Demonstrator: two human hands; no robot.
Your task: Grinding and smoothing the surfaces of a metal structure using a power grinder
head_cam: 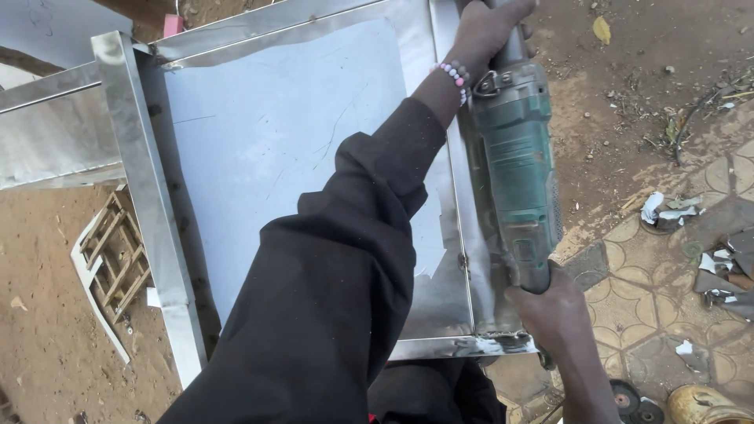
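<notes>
Single view, head-mounted, looking steeply down from the wearer's own eye level. Lens faces forward and downward along the outstretched left arm's black sleeve [330, 290], which fills the lower centre of the frame at close range. The sheet-metal frame [149, 196] sits just below, near enough that its far edges run off the top. Bare dirt ground [47, 330] shows at left, patterned paving [652, 306] at lower right. No second view overlaps this one.
</notes>
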